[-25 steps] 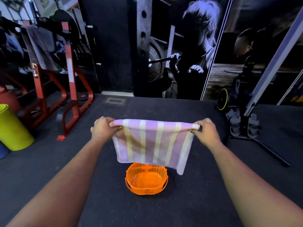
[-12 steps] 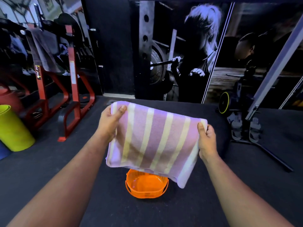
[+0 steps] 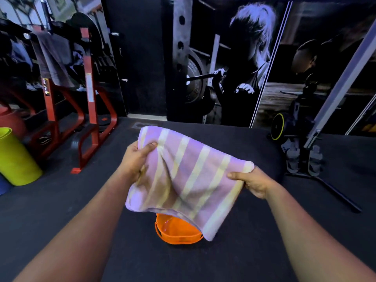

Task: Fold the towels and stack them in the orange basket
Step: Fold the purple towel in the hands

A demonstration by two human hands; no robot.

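Gym room, dark floor mat [image 3: 61,210], a towel held up over a basket.

From the head camera: the left hand [image 3: 136,159] pinches the striped towel [image 3: 183,180] at its far left edge, thumb on top. The right hand [image 3: 253,183] grips the right edge, fingers curled under. The towel sags in the middle and hangs just above the orange basket [image 3: 175,233], hiding part of it. To fold it well, I think both hands should bring the edges together evenly, smooth the sag, then lower it flat into the basket.
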